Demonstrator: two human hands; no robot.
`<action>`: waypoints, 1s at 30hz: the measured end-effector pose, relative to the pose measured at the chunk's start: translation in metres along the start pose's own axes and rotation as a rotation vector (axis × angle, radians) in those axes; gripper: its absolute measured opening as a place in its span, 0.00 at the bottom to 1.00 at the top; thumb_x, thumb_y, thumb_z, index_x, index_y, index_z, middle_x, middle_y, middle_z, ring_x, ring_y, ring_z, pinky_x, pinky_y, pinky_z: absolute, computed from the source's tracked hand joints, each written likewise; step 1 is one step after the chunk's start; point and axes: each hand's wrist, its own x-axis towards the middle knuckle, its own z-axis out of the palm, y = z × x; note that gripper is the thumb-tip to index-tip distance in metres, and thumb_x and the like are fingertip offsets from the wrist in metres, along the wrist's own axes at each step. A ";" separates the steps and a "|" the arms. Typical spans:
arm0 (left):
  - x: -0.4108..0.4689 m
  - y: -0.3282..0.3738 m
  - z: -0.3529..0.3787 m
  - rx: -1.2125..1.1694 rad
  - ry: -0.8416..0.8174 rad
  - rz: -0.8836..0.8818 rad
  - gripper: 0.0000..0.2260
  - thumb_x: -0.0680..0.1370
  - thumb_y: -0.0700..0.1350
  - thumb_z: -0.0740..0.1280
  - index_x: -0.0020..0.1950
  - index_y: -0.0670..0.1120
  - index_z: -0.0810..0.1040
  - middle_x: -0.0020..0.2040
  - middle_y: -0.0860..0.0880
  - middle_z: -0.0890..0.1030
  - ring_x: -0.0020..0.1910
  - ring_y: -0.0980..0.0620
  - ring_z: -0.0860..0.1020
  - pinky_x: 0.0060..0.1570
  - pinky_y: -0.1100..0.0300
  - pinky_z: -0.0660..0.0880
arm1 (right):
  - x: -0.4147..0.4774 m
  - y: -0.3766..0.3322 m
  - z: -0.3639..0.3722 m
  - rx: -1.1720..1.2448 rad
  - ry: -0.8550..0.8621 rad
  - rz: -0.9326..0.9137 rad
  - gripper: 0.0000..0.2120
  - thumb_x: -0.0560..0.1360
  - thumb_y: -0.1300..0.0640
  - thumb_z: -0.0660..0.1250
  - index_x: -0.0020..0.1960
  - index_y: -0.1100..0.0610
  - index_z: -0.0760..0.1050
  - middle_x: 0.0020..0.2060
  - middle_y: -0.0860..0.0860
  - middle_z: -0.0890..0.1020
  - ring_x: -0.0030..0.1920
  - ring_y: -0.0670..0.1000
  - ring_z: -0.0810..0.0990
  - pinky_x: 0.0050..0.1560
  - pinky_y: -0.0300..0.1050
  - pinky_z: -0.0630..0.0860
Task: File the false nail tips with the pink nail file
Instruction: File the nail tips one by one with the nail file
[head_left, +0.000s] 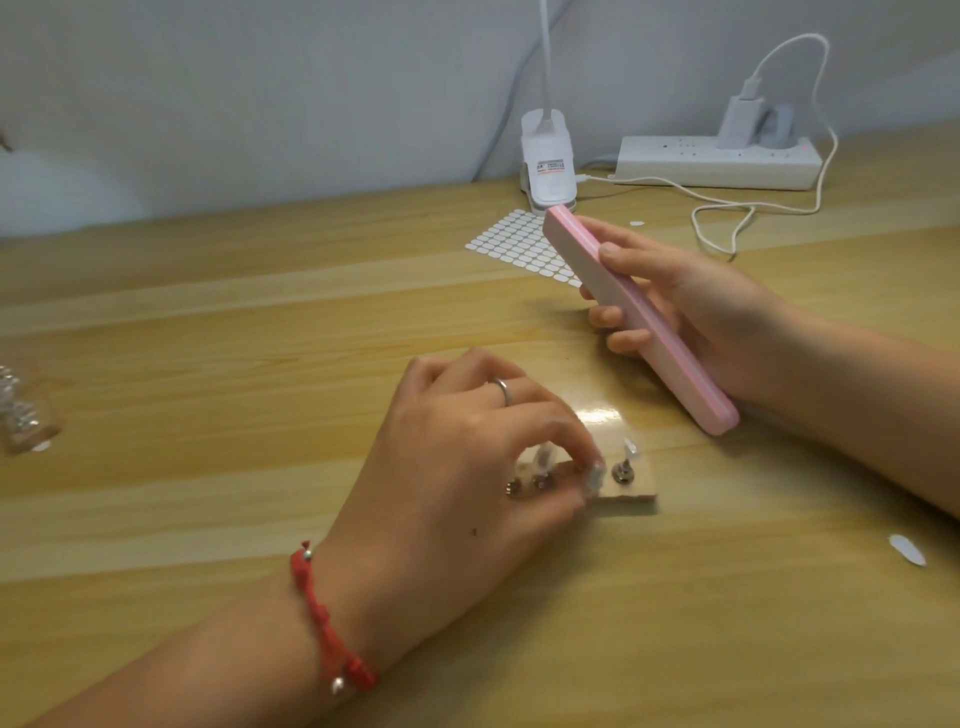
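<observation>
As left hand (467, 447) pinches nail tip (592, 475), pink file (647, 322) overlaps sticker sheet (514, 241) behind.

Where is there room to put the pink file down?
The table is bare between the glass jar and the sticker sheet, and on the near side of the wooden block. Crowded: that block, where the left hand pinches a nail tip, and the back right with lamp, power strip, cable.

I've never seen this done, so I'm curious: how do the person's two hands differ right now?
The right hand grips the pink nail file, held at a slant; the left hand is down at the small wooden stand, pinching a blurred false nail tip there. The left hand wears a ring and a red bracelet; the right hand shows neither. Both hold something.
</observation>
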 end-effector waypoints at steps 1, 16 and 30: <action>0.000 0.001 0.001 0.009 0.020 0.024 0.02 0.70 0.51 0.73 0.39 0.54 0.82 0.43 0.62 0.82 0.50 0.56 0.78 0.53 0.52 0.66 | 0.000 0.000 0.000 -0.005 0.002 -0.002 0.17 0.83 0.57 0.56 0.69 0.45 0.73 0.46 0.54 0.71 0.30 0.45 0.72 0.24 0.33 0.69; 0.009 -0.046 -0.015 -0.674 0.345 -0.523 0.09 0.68 0.52 0.70 0.47 0.55 0.85 0.46 0.55 0.84 0.50 0.53 0.80 0.56 0.49 0.73 | -0.033 -0.005 0.022 -0.719 -0.183 -0.522 0.14 0.75 0.51 0.69 0.60 0.43 0.82 0.40 0.49 0.78 0.31 0.45 0.72 0.29 0.32 0.67; 0.015 -0.055 -0.009 -0.736 0.285 -0.488 0.10 0.70 0.47 0.70 0.49 0.47 0.85 0.48 0.50 0.84 0.50 0.52 0.79 0.50 0.67 0.73 | -0.027 0.011 0.036 -0.984 -0.051 -0.729 0.16 0.76 0.53 0.66 0.63 0.44 0.78 0.44 0.48 0.76 0.39 0.44 0.74 0.33 0.27 0.65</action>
